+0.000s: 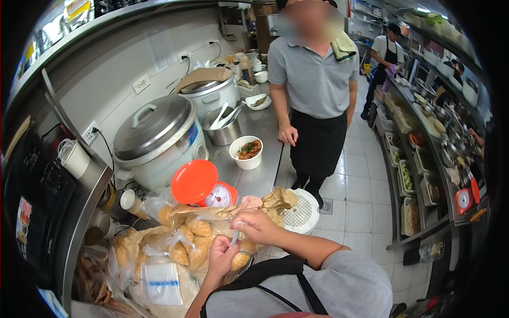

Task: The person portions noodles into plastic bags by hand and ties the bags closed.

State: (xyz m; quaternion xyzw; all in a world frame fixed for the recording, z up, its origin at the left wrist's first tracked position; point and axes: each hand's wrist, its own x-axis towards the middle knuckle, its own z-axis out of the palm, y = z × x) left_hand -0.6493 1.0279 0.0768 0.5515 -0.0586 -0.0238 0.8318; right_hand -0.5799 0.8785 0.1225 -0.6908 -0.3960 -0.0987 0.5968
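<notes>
Both my hands are closed on the twisted neck of a clear plastic bag (243, 256), whose golden-brown contents I cannot make out exactly. My left hand (221, 255) grips it low, while my right hand (256, 226) pinches it just above and to the right. Several similar filled bags (200, 248) lie beside my left hand, on and among brown paper (127, 243). Just beyond my hands stands a red kitchen scale (225, 195) with a round dial and a red pan (194, 181).
A large rice cooker (159, 135) stands at the left, near a metal pot (221, 130) with white ladles. A white bowl of food (247, 152) sits near the counter edge (273, 172). A person in an apron (315, 79) stands across, by a white stool (302, 212).
</notes>
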